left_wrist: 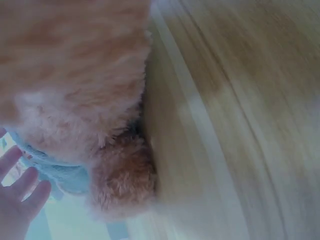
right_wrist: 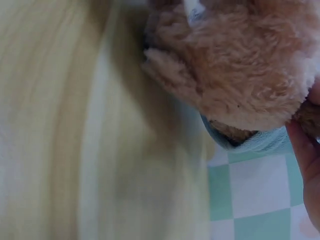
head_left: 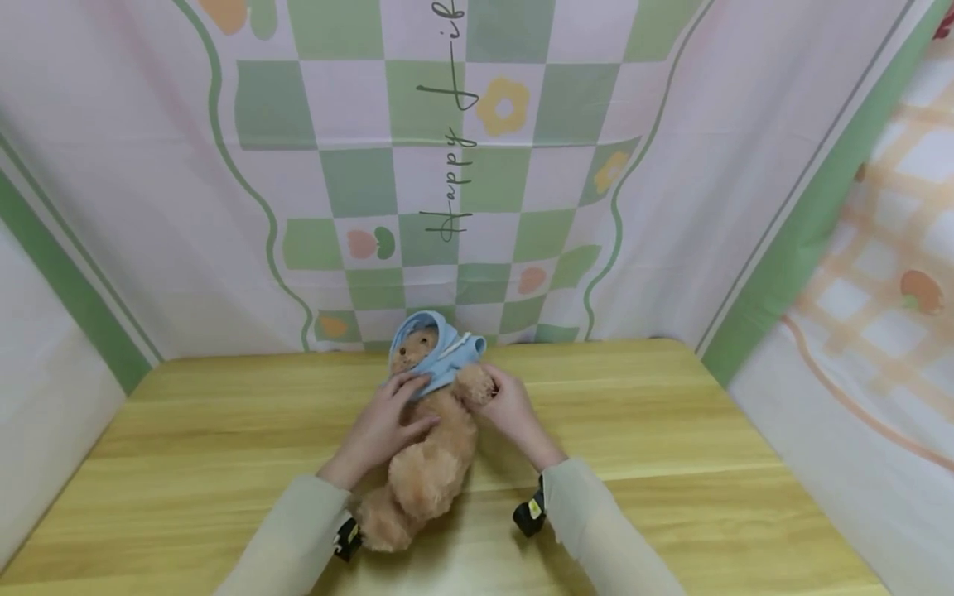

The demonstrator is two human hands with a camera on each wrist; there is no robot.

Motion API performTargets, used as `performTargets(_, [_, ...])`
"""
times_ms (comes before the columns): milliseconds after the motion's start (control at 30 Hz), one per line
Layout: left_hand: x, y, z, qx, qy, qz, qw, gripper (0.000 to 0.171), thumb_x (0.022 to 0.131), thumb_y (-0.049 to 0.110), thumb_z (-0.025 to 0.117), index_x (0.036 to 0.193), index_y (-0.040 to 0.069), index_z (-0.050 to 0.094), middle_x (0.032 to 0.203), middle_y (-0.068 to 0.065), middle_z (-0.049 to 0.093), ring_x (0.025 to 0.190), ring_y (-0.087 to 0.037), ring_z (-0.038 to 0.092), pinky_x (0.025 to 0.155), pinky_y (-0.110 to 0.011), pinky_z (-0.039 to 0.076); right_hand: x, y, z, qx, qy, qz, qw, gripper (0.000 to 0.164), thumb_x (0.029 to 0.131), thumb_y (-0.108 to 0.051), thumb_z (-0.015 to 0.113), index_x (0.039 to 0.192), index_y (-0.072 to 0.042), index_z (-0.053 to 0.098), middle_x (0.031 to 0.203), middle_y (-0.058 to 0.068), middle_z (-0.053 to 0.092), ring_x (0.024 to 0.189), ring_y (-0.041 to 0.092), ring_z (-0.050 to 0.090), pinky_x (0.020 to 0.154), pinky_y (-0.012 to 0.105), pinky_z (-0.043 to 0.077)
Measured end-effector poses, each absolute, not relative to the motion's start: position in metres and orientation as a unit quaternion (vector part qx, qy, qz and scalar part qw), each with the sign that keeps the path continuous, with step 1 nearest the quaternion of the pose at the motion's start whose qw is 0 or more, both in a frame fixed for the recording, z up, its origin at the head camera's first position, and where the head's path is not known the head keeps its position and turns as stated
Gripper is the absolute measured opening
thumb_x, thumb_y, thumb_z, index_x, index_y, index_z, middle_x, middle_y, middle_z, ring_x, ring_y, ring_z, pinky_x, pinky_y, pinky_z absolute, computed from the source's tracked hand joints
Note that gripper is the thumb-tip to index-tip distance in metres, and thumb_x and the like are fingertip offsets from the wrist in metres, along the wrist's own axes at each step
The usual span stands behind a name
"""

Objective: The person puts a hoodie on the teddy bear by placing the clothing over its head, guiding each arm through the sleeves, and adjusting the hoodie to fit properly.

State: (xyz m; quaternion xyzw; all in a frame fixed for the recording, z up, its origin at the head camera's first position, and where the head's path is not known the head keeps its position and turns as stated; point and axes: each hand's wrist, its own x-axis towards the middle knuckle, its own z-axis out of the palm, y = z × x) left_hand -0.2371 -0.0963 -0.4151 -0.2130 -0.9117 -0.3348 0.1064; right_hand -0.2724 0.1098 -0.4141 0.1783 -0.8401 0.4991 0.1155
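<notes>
A light brown plush teddy bear [head_left: 436,472] lies on its back on the table, head toward the far edge. A light blue hoodie [head_left: 445,352] is around its head and upper body, the hood framing its face. My left hand [head_left: 383,426] rests on the bear's side, fingertips at the hoodie's lower edge and thumb over the belly. In the left wrist view, its fingers [left_wrist: 32,195] look spread and fairly straight. With thumb and fingers my right hand [head_left: 516,410] pinches the bear's bare arm [head_left: 474,386]. The right wrist view shows the bear's fur [right_wrist: 235,65] close up.
The wooden table [head_left: 656,463] reaches the patterned curtain [head_left: 499,182] behind the bear. Cloth walls stand on both sides. A small black wrist device [head_left: 531,515] sits at the right sleeve, another [head_left: 347,538] at the left beside the bear's foot.
</notes>
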Motion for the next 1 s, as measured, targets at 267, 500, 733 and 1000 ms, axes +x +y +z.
performTargets(267, [-0.234,-0.089,-0.417,-0.189,-0.904,-0.374,0.089,0.066,0.086,0.033,0.070,0.142,0.010,0.044,0.143,-0.017,0.039,0.130,-0.037,0.047,0.103,-0.051,0.044,-0.272,0.118,-0.399,0.193,-0.843,0.492,0.097,0.036,0.075,0.004,0.071,0.110,-0.002,0.066,0.111,0.020,0.068,0.105,0.035,0.063,0.089,0.046,0.052])
performTargets(500, [-0.238,-0.085,-0.426,-0.174,-0.887,-0.420,0.078,0.068,0.084,0.035,0.071,0.142,0.013,0.044,0.138,-0.016,0.040,0.127,-0.036,0.047,0.101,-0.052,0.044,-0.272,0.122,-0.388,0.199,-0.856,0.469,0.086,0.036,0.078,-0.001,0.071,0.114,-0.004,0.066,0.111,0.018,0.069,0.103,0.033,0.065,0.086,0.043,0.054])
performTargets(733, [-0.241,-0.080,-0.433,-0.166,-0.863,-0.475,0.047,0.066,0.087,0.033,0.069,0.144,0.014,0.041,0.135,-0.017,0.042,0.127,-0.036,0.048,0.103,-0.051,0.044,-0.273,0.125,-0.378,0.202,-0.869,0.447,0.068,0.038,0.080,-0.005,0.072,0.116,-0.003,0.063,0.113,0.019,0.067,0.104,0.033,0.064,0.086,0.044,0.054])
performTargets(1000, [-0.248,-0.069,-0.438,-0.195,-0.805,-0.560,-0.011,0.061,0.097,0.018,0.056,0.147,0.001,0.026,0.144,-0.028,0.030,0.132,-0.045,0.041,0.106,-0.049,0.042,-0.276,0.118,-0.352,0.196,-0.896,0.396,0.044,0.044,0.082,-0.011,0.071,0.125,-0.005,0.060,0.118,0.018,0.065,0.106,0.032,0.063,0.087,0.045,0.053])
